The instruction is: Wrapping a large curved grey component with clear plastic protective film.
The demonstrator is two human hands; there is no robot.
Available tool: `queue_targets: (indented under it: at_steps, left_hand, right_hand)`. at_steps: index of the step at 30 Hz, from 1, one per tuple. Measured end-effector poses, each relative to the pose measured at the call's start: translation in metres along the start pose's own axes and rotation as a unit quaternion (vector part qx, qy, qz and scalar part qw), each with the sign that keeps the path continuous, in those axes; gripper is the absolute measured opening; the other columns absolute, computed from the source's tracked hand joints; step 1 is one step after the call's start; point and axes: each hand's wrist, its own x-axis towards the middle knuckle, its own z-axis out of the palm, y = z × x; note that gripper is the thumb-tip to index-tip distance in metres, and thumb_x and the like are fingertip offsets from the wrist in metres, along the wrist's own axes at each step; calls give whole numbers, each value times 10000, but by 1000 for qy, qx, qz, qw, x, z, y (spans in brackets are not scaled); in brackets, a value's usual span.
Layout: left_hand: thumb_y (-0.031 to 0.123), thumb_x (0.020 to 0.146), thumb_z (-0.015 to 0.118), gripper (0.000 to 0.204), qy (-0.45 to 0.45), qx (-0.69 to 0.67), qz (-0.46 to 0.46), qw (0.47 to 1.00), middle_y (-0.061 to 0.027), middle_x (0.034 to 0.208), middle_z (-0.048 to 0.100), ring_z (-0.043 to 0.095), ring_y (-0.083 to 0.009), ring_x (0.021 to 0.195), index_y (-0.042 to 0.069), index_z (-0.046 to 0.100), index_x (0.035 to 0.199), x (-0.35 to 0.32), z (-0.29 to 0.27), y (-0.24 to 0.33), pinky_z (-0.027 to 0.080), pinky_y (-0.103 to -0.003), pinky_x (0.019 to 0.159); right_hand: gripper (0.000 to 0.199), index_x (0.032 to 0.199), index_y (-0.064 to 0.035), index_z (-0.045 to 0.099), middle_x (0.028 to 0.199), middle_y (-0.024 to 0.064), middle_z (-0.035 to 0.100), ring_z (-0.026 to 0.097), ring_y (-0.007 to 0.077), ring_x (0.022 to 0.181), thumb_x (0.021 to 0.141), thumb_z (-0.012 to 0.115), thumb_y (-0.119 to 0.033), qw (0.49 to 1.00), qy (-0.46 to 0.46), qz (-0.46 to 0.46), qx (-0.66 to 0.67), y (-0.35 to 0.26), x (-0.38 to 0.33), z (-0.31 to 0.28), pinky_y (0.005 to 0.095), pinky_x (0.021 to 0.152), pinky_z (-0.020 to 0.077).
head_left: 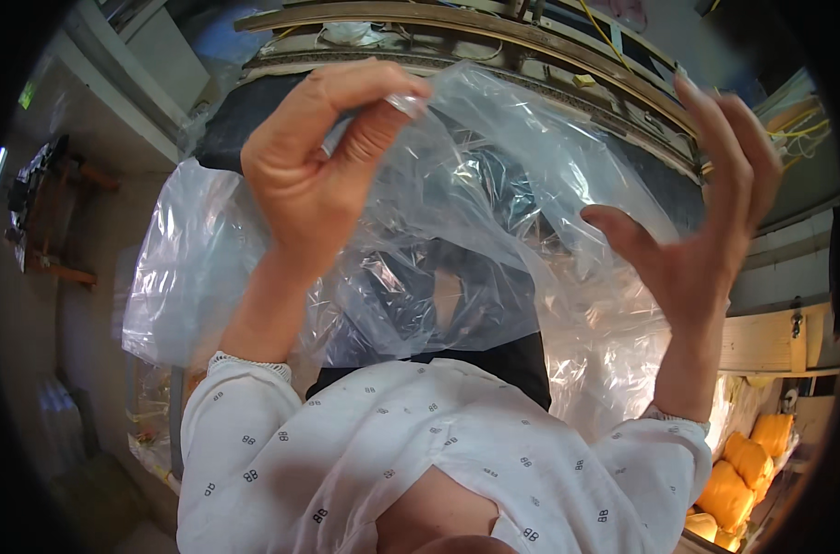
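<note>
Bright, sharp centre; plastic glare; dark fisheye rim.

A factory or packing workshop floor. A large curved machine frame (494, 42) with wiring spans the far side, bagged yellow goods (743, 471) sit stacked near right, and bare concrete floor (78, 258) stretches left.

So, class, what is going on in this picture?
A person in a white patterned top is handling a large clear plastic bag held up in front of them. The left hand pinches the bag's edge between thumb and fingers. The right hand is open with fingers spread, at the bag's other side. A dark item shows through the plastic, too blurred to identify. Orange-yellow wrapped bundles sit at the lower right.
</note>
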Motion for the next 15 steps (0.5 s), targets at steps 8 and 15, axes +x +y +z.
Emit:
queue_targets:
  at_steps: [8,15]
  left_hand:
    - [81,867,531,123,165,24,-92,982,0,865,551,382,-20,564,93,550,988,35,-101,-73,316,-165,475]
    - [196,897,455,257,66,637,-71,764,-170,1035,573,545,-326,949,21,532,1069,13,-406,-212,424,-361,826]
  right_hand:
    - [129,871,-18,604,713,30,601,558,87,607,791,534,-91,644,-460,315,524,24,-94,10,234,555,439]
    - [185,937,-40,626,751,35,623,573,100,719,802,570,-153,285,-616,275,681,17,-197,-25,249,673,448]
